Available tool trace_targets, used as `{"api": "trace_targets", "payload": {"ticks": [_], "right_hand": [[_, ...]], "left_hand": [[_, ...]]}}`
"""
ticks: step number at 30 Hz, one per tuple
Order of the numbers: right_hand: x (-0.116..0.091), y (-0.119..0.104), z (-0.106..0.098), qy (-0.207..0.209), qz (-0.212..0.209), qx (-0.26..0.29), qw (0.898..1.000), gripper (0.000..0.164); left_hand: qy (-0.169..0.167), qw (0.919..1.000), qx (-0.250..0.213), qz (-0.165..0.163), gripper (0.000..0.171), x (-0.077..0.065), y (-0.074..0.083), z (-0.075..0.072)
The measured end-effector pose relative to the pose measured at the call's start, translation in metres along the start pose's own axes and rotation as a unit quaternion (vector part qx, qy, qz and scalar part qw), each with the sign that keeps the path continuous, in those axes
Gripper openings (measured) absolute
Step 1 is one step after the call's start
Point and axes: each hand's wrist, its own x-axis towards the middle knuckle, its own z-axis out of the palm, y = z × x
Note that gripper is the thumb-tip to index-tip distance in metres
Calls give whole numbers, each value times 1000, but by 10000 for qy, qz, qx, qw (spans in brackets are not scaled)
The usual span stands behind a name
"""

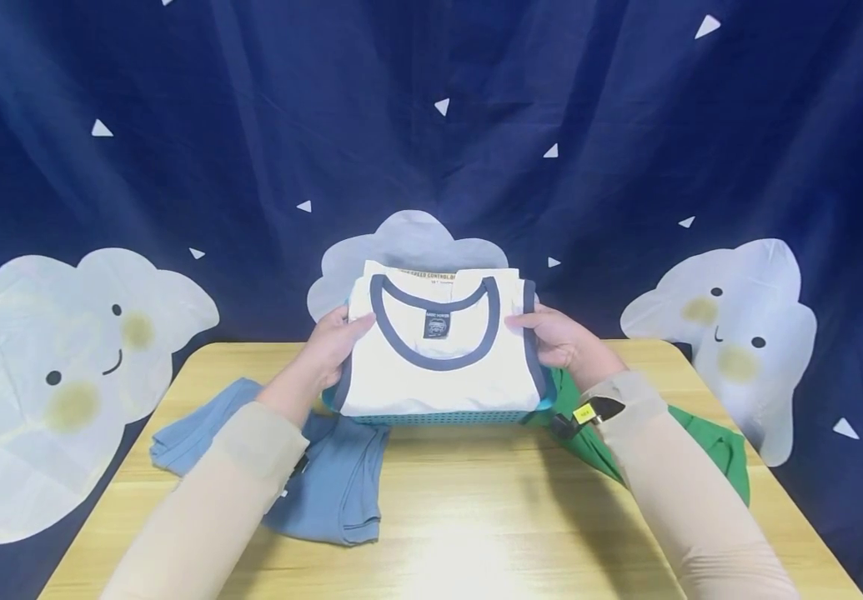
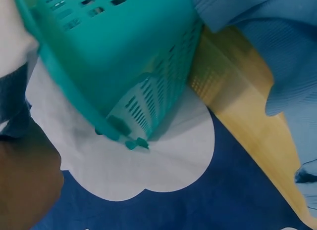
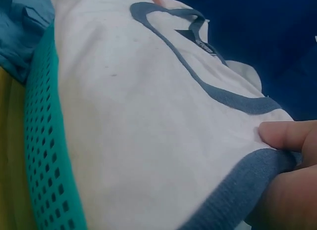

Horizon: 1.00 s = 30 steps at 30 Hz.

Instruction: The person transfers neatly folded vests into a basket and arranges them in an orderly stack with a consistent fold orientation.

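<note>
Centrally, white shirt (image 1: pixel 439 387) held between both hands (image 1: pixel 333 346) (image 1: pixel 562 337), teal basket (image 1: pixel 439 418) beneath.

Table (image 1: pixel 469 500): below other items. Basket (image 1: pixel 439 418): centre, over table's far half; contact with tabletop unclear. Shirt (image 1: pixel 439 387): at basket opening, neckline to far side, between left hand (image 1: pixel 333 346) and right hand (image 1: pixel 562 337). Left garment (image 1: pixel 341 487): on table, left of basket and reaching nearer, partly under left forearm (image 1: pixel 206 492). Right garment (image 1: pixel 712 446): on table, right of basket, partly under right forearm (image 1: pixel 694 492). Curtain (image 1: pixel 401 50): behind table. Cloud shapes (image 1: pixel 33 333): on curtain, left, right, and behind basket.
</note>
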Motion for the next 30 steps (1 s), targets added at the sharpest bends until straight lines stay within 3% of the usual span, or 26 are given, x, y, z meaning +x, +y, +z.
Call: {"api": "trace_targets", "payload": {"ticks": [6,13,21,30], "right_hand": [[5,7,1,289,-77,-205,9993,29],[11,15,-1,355,-343,-476,9976,38],[14,25,-6,416,-377,-669,9962,55],[15,33,-11,168,-410,-706,9965,50]], "left_hand": [[15,9997,246,68,51,4,-7,-1],[-16,9998,130,140,71,8,-19,-7],[52,9994,274,207,60,10,-30,-7],[257,9984,437,253,59,14,-36,-5]]}}
